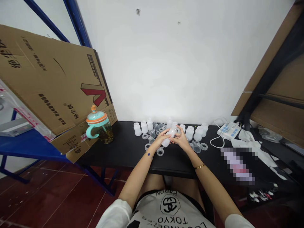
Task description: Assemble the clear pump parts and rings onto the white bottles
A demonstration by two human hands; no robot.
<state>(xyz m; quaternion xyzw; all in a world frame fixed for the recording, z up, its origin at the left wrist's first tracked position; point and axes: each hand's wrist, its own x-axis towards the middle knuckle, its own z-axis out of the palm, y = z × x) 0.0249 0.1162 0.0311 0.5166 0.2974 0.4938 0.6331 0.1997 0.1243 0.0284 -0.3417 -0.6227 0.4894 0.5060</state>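
Observation:
Above the black table [128, 158], both my hands are closed around one small whitish, translucent baby bottle [166, 142], which is tilted. My left hand [161, 139] wraps its left side. From the right, my right hand [181, 139] grips it with fingers at the body and near the upper end. A clear part seems to sit at that upper end, but its details are too small to tell. White bottles [137, 129] stand upright behind and on both sides of my hands. Clear collar rings [160, 152] and clear domed caps [197, 147] lie close by.
At the left stands a glass jug [105, 131] with a turquoise lid and handle, beside a large cardboard box [59, 85]. To the right lie a white power strip [229, 130] with a cable, and crumpled white material [251, 142]. A white wall [166, 63] rises behind the table.

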